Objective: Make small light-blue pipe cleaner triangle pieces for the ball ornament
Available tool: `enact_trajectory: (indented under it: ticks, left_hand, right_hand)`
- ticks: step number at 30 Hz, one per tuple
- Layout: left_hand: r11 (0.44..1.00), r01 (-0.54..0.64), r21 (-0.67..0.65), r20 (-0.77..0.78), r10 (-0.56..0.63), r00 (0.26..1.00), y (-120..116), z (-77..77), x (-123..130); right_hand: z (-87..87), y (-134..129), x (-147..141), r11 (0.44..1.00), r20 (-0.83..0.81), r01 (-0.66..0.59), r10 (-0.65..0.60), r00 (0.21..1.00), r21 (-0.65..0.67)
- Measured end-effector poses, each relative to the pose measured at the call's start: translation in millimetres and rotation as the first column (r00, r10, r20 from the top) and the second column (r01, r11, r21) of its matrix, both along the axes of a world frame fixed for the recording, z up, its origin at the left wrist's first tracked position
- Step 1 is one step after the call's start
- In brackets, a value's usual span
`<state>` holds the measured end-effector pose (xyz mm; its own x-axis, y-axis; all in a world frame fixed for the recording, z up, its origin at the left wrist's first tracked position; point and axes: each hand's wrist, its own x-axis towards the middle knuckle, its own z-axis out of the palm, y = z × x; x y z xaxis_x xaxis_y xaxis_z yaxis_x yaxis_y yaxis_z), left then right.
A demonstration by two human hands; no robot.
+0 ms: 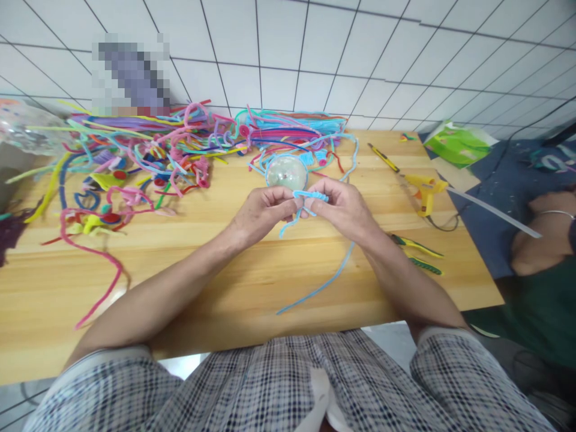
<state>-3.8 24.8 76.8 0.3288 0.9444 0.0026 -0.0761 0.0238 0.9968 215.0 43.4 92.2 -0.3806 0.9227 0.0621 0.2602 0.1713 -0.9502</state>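
Both my hands meet over the middle of the wooden table, pinching a light blue pipe cleaner (310,195) between them. My left hand (270,209) grips one end, where a loose tail hangs down below the fingers. Closed on the coiled other end is my right hand (339,205). Right behind the hands stands a clear round ball (287,172) with a blue rim. Another blue pipe cleaner (321,287) lies on the table, partly hidden under my right forearm.
Heaps of coloured pipe cleaners (135,144) line the tiled wall. A pink pipe cleaner (117,270) trails at left. To the right lie a yellow utility knife (383,157), a yellow glue gun (425,191) and yellow-handled pliers (418,245). A person's arm (540,237) shows at far right.
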Motion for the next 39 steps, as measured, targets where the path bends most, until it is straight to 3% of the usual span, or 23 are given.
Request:
enact_trajectory:
  ticks: [13, 20, 24, 28, 32, 35, 39]
  left_hand:
    - [0.997, -0.07, 0.022, -0.105, 0.072, 0.992, -0.2, -8.2, 2.5]
    - [0.991, -0.107, -0.086, -0.12, 0.096, 0.988, 1.5, -12.6, 4.0]
    - [0.991, -0.083, -0.107, -0.058, 0.077, 0.995, 2.0, -13.7, 2.5]
    - [0.995, -0.064, -0.082, 0.007, 0.064, 0.998, 2.0, -13.6, 2.7]
    - [0.998, -0.055, -0.027, 0.107, 0.058, 0.993, 2.2, -9.6, 4.3]
    - [0.993, -0.116, 0.023, 0.136, 0.112, 0.984, 1.7, -9.2, 7.4]
    - [0.979, -0.189, 0.074, 0.178, 0.174, 0.969, -1.8, -16.1, 15.8]
  right_hand:
    - [-7.3, -10.1, -10.9, 0.963, 0.114, 0.129, -0.16, 0.981, 0.237]
    - [-22.0, -11.0, -11.5, 0.822, 0.2, 0.068, -0.217, 0.956, 0.565]
    - [-28.4, -11.2, -11.2, 0.781, 0.237, 0.011, -0.203, 0.95, 0.625]
    - [-23.5, -9.7, -9.9, 0.853, 0.18, 0.062, -0.18, 0.967, 0.518]
    - [-12.2, -0.9, -7.1, 0.989, -0.077, 0.13, -0.124, 0.989, 0.074]
    - [-8.6, 4.9, -8.0, 0.979, -0.292, 0.052, -0.11, 0.95, -0.199]
    - [-15.5, 2.7, -15.9, 0.946, -0.403, 0.02, -0.157, 0.902, -0.324]
